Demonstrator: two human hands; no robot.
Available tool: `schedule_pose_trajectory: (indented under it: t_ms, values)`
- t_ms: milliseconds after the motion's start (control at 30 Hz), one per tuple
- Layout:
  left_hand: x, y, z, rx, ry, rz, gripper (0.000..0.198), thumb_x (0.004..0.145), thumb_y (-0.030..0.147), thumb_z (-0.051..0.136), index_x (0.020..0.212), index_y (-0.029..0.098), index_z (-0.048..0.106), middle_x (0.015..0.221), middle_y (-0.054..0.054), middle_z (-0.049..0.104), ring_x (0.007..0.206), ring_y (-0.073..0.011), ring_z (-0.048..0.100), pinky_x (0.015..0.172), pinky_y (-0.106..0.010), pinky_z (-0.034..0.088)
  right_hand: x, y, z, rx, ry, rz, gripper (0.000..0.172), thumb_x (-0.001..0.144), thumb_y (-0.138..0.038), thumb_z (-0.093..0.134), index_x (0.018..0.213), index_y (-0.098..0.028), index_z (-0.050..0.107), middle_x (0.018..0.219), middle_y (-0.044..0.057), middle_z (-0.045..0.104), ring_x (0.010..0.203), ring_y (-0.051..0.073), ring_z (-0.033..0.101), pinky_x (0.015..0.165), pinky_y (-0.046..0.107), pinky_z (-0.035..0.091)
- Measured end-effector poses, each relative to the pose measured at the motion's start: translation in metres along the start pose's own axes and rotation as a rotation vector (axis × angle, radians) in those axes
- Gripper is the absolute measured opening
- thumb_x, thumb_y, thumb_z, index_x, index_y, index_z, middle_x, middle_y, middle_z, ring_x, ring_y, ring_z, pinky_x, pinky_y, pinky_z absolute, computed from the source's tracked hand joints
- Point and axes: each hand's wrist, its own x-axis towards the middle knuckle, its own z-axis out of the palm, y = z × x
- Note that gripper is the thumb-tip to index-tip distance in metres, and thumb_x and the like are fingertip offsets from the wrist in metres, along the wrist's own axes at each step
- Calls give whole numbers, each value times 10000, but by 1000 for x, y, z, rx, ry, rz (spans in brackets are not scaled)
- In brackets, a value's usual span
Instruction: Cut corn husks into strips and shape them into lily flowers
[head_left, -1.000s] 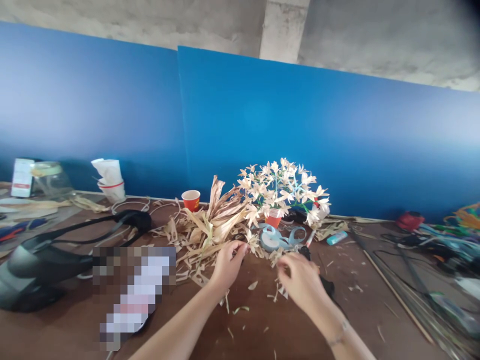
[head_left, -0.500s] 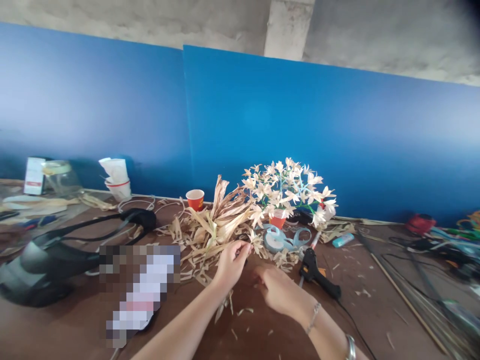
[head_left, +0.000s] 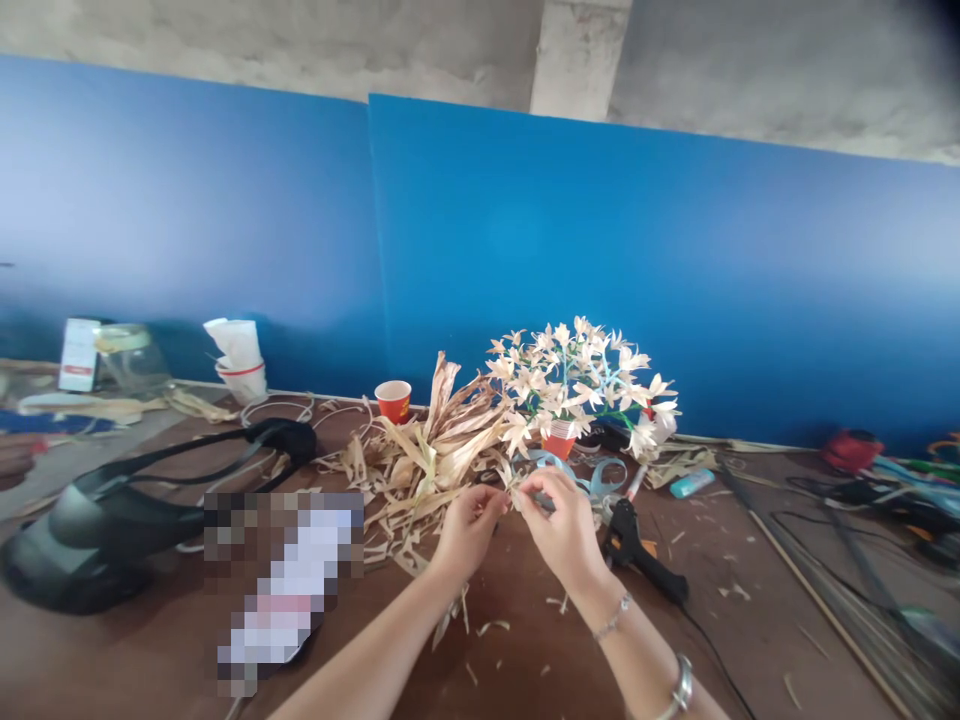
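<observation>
Between my two hands is a small pale flower [head_left: 511, 488] of dried husk, partly hidden by the fingers. My left hand [head_left: 471, 525] is closed, pinching the flower's base from the left. From the right, my right hand [head_left: 561, 515] pinches at the same flower, thumb and fingers closed. Just behind them, a bunch of similar husk flowers [head_left: 570, 370] stands in a red paper cup [head_left: 557, 440]. Loose dry corn husks [head_left: 420, 465] are heaped to the left of the hands. A black glue gun [head_left: 637, 555] lies beside my right wrist.
Light blue ribbon [head_left: 604, 475] lies behind my right hand. On the left are a black headset [head_left: 97, 540] and a blurred-out phone-like object [head_left: 285, 590]. Another red cup [head_left: 394, 400] stands behind the husks. Cables and sticks [head_left: 825, 600] lie right. Someone's blurred hand [head_left: 15, 462] shows far left.
My right hand has moved up and left to the flower, its fingers now meeting my left hand's. My left hand stays nearly in place. A blurred hand has appeared at the left edge.
</observation>
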Motion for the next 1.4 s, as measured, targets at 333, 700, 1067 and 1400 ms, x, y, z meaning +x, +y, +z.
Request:
schedule_pose_trajectory:
  t_ms: [333,700,1067,1400]
  values:
    - [-3,12,-2,100,-21,-5,291,792,361,464,652,137,586,572,6,530,557,-124,468,546,-225,346,-3,7,9,-25,109,-29,110,783,-166,539,678,-200,531,782,42,518,822,201,502,748,354,424]
    - [-3,5,0,86,-26,5,297,801,378,472,669,136,583,587,1,535,559,-117,464,538,-216,349,-5,9,13,-83,148,-54,121,790,-185,534,671,-202,518,767,37,521,789,195,499,726,358,418]
    - [-2,6,0,138,-13,9,292,797,375,475,652,147,587,595,-6,552,572,-125,482,536,-210,360,-5,8,14,-128,167,-58,124,783,-168,544,669,-197,504,773,33,525,786,188,497,744,361,410]
    - [-4,8,-1,182,-6,28,280,793,360,475,647,155,597,612,-17,579,606,-140,509,568,-220,375,-6,8,15,-111,189,-67,118,785,-182,534,673,-205,504,754,32,523,773,192,502,730,364,420]
